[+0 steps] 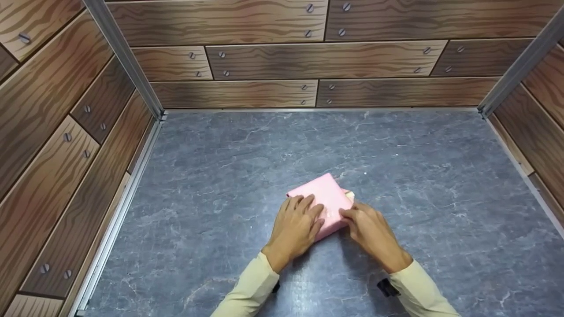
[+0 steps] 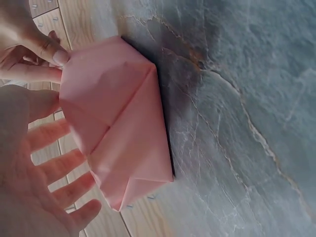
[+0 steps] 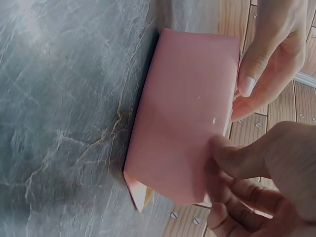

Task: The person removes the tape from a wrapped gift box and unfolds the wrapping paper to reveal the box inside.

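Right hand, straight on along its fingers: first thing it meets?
The pink-wrapped package: the right hand is in contact with its right end. Past that edge, the left hand, resting on top, looks next in line, though depth is hard to judge.

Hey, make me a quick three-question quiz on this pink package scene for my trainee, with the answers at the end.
1. True or false: the left hand rests on top of the pink package.

2. Choose one. The right hand: a) lies flat on the tabletop; b) pinches the package's edge; c) points at the back wall.

3. Which hand is nearer the flap sticking out at one end of the package?

Key: 1. True. 2. b. 3. The right hand.
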Tool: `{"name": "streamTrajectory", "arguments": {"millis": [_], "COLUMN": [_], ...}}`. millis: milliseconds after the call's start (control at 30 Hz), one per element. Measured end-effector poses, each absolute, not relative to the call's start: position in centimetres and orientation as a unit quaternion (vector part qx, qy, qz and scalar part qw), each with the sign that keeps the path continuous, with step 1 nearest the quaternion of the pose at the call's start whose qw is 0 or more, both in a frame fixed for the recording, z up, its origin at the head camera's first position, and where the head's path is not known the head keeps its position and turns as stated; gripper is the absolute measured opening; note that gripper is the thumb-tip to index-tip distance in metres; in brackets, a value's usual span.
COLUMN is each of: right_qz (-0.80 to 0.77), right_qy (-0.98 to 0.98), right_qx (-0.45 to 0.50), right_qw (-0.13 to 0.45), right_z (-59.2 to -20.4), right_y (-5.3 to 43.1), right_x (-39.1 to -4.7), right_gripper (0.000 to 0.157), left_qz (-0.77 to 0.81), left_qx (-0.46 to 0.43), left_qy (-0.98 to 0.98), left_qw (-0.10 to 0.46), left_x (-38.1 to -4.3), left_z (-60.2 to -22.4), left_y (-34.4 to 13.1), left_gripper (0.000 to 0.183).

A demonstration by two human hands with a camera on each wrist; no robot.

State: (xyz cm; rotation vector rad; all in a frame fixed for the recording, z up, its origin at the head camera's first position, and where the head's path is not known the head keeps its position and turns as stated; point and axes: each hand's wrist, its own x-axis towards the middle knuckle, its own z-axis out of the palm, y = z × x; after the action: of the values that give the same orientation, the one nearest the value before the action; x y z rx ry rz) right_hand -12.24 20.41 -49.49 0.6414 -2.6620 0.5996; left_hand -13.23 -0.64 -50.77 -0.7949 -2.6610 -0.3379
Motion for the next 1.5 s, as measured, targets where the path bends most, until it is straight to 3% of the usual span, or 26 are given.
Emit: {"name": "streamTrajectory", "arguments": {"millis": [233, 667, 1233, 1500], "right_qz": [0.211, 0.213, 0.295, 0.314], "right_qy": [-0.942, -0.95, -0.937, -0.928], "right_qx": [0.208, 0.157, 0.164, 0.184], "right_qw": [0.16, 0.167, 0.089, 0.084], "right_z": [-49.5, -49.6, -49.5, -49.7], "right_y": [20.4, 20.0, 20.8, 21.2], "right_x": [-12.4, -12.9, -13.9, -14.2], "right_gripper": [0.013, 0.053, 0.052, 0.05], "left_qz": [-0.119, -0.13, -0.198, -0.213], "left_qx": [-0.281, -0.288, -0.299, -0.305], "left_qy": [-0.933, -0.927, -0.918, -0.916], "left_qw": [0.192, 0.202, 0.167, 0.153], "left_x": [-13.1, -12.8, -12.8, -13.0], "left_z": [-51.1, -51.1, -50.8, -50.7], "left_y": [-0.8, -0.6, -1.1, -1.2], "left_gripper": [0.024, 0.023, 0.023, 0.022]}}
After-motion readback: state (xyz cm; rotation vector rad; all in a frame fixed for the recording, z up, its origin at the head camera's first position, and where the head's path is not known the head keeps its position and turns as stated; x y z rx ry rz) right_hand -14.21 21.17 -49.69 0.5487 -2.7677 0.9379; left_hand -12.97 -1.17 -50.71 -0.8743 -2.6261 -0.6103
